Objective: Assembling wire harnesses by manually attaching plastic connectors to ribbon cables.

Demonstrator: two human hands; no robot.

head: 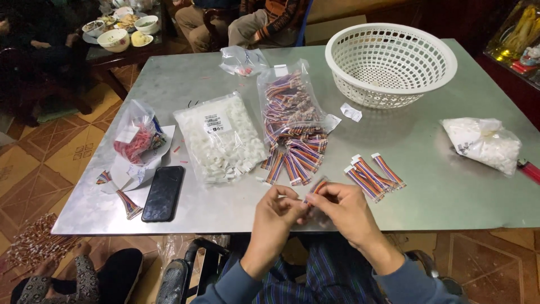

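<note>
Both forearms, in blue-grey sleeves, enter from the bottom centre of the frame and converge at the near edge of the metal table (427, 169). Left hand (277, 209) and right hand (344, 209) meet fingertip to fingertip, each pinched shut on one short multicoloured ribbon cable (316, 188) held between them just above the table edge; the wrists are bent inward and the palms face each other. Whether a white connector is also between the fingers cannot be told.

Just right of the hands, at centre right, lie four finished cables with white ends (372, 172). Above the hands a loose heap of ribbon cables (298, 157) spills from an open clear bag (288, 98). Left of it sits a bag of white connectors (220, 138), then a black phone (163, 193) and a small bag of red parts (135, 138) at centre left. A white plastic basket (391, 62) stands at upper right, with a second bag of white parts (485, 143) at the right edge.

Risk, as a judgement: the cable is held over the table edge, so a slackened pinch could drop it to the floor; uneven pressure from the opposed fingertips could bend its thin wires.
</note>
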